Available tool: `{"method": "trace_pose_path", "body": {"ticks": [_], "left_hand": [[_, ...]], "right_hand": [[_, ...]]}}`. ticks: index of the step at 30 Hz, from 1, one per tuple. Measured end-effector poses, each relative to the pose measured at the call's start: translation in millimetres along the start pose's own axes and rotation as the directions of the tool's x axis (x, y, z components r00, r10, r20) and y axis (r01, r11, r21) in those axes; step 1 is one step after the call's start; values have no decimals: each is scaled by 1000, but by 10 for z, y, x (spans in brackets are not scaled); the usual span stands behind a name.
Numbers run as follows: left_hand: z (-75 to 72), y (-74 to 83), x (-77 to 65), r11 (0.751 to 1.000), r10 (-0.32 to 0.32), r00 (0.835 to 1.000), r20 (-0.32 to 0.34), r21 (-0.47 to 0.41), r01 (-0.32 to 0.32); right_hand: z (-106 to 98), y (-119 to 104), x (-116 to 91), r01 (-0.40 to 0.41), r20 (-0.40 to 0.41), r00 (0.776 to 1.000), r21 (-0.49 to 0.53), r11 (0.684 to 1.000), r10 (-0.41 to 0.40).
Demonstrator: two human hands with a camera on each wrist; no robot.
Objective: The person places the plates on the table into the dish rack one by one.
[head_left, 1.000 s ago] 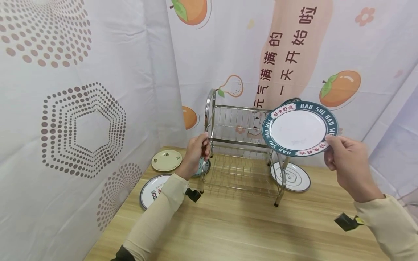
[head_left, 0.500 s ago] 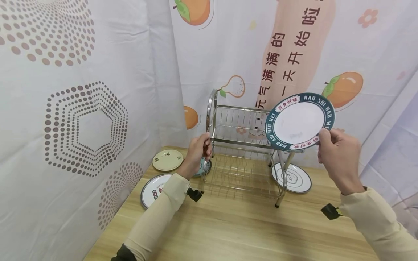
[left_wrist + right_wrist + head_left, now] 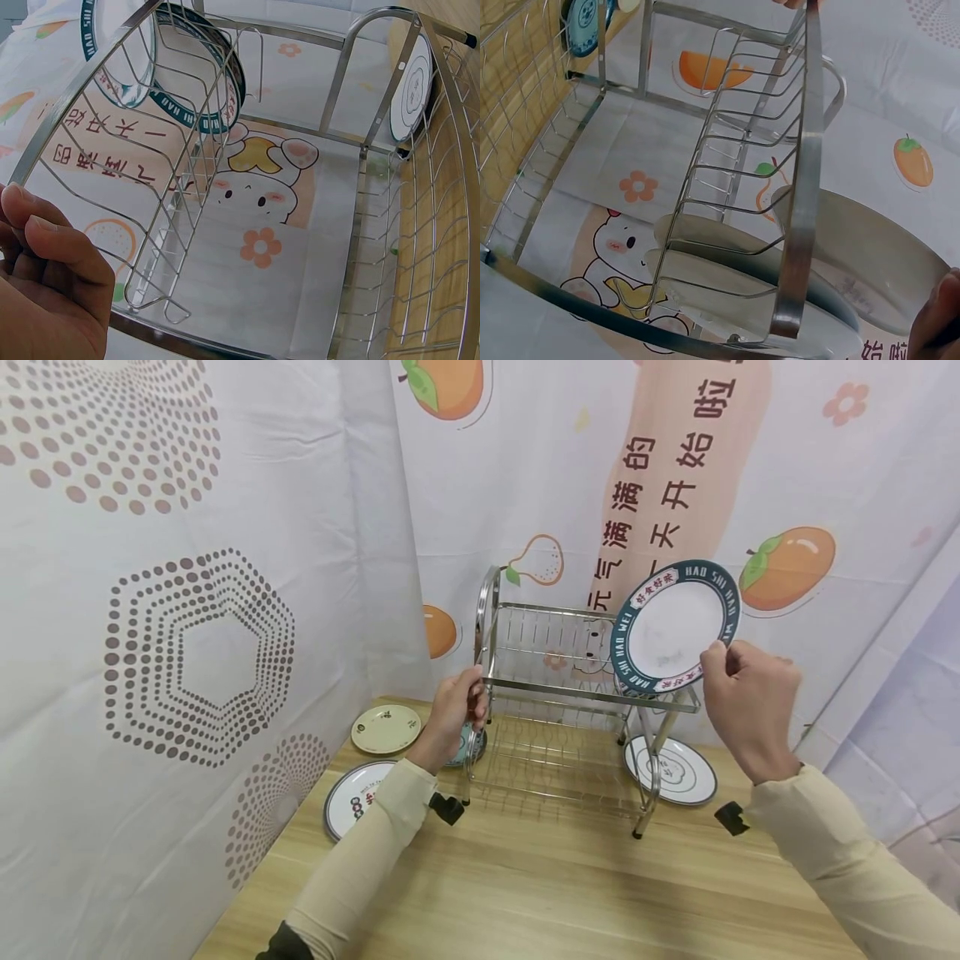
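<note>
1 held teal-rimmed plate [image 3: 673, 628], front toward viewer, long axis rising rightward

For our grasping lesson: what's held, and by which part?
Right hand: round green-rimmed white plate, by its rim. Left hand: silver metal rack, by its frame.

Left hand [image 3: 450, 708], right hand [image 3: 753, 706] (both curled)

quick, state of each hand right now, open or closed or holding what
Left hand: closed, gripping the metal rack at its left end.
Right hand: closed, holding the green-rimmed plate by its edge.
</note>
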State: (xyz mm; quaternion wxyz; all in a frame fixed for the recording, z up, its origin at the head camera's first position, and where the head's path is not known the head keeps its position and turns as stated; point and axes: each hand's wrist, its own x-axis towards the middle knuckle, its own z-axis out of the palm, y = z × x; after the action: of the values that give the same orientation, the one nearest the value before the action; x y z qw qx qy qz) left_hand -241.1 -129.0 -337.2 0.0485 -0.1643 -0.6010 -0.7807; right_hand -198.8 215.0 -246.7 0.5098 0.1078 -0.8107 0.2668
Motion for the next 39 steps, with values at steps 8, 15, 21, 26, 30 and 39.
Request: {"method": "trace_pose_path", "body": {"ticks": [8,15,21,26,30,39], "left_hand": [[-1,-7,-3,1000,14,1000,4,-5,-14],[-9,-15,-6,1000,10,1000,8,0,-10],[-3,-7,-16,1000,8,1000,4,-3,-8],[8,3,-7,1000,13,1000,7,-2,-13],[6,2,6,1000,13,1000,9,-4,-13],[-5,3,-8,1000,5,1000,9,-3,-5]], "right_hand": [[142,-49,-11,85,-38,996,-43,995,-86],[258,-23,3,116,-44,992,-113,987,-121],[310,-63,20,148,0,989,-154,977,-150],[360,-121,59,168,44,986,-185,968,-163],[414,-137,85,161,69,986,-201,966,-150],[513,-151,104,171,102,983,-243,955,-150]]}}
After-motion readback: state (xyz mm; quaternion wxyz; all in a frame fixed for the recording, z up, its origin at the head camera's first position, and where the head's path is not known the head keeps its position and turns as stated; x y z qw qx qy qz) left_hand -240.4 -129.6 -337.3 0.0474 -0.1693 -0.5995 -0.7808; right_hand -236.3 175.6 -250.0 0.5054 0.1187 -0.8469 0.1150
